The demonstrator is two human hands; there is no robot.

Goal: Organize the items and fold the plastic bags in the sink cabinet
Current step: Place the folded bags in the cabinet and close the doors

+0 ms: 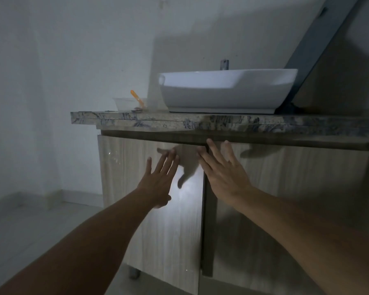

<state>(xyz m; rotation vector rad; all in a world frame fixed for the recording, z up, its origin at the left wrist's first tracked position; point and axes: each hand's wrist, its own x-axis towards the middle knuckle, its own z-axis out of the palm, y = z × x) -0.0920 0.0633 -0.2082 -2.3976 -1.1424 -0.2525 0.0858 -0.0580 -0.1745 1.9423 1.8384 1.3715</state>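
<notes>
- Wood-grain laminate, head view: the sink cabinet has two doors, the left door (151, 188) and the right door (285, 199), meeting at a dark vertical gap near centre; the right door appears slightly ajar there, though the dim light leaves this uncertain.
- Both hands reach toward the top of that seam. The left hand (160, 177) is spread flat, fingers straight, at or just off the left door's glossy face; it holds nothing.
- The right hand (224, 169) is likewise open with fingers extended, its fingertips (210, 142) near the upper edge of the doors under the stone surface (179, 121); contact cannot be confirmed.
- Probable reason for the placement: no handles are visible, so the doors would be pulled open by their top or inner edges.
- The plastic bags and other items are not visible; presumably they lie behind the doors.
- Clearance: the surface overhangs the doors, leaving a narrow shadowed slot for fingertips. Open floor (30, 231) lies to the left for the door swing.
- Above, a white basin (226, 92) and a clear container (126, 104) with an orange utensil (137, 99) stand well apart from the hands.
</notes>
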